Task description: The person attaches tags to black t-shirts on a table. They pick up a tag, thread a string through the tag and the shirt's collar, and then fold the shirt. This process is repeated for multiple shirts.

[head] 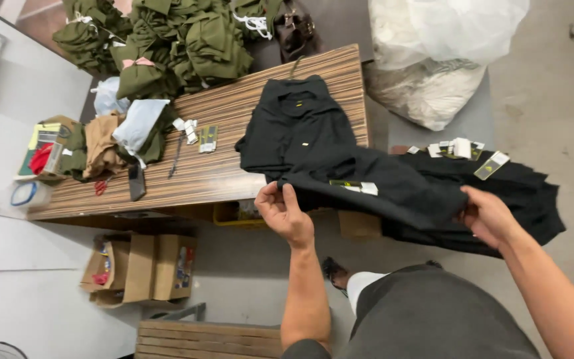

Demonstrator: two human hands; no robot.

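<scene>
A black shirt (380, 183) with a small hang tag (357, 187) is stretched between my two hands above the table's near edge. My left hand (286, 214) pinches its left edge. My right hand (489, 216) grips its right side. Under it, another black shirt (297, 123) lies flat on the striped wooden table (220, 169). A pile of black garments (533, 193) with several tags on top sits to the right of the table, behind my right hand.
Olive green garments (167, 43) are heaped at the table's far left. Scissors (176, 154), a phone (136, 181) and loose tags (207, 137) lie on the table. Open cardboard boxes (142, 267) stand on the floor. White plastic bags (433, 56) sit at the upper right.
</scene>
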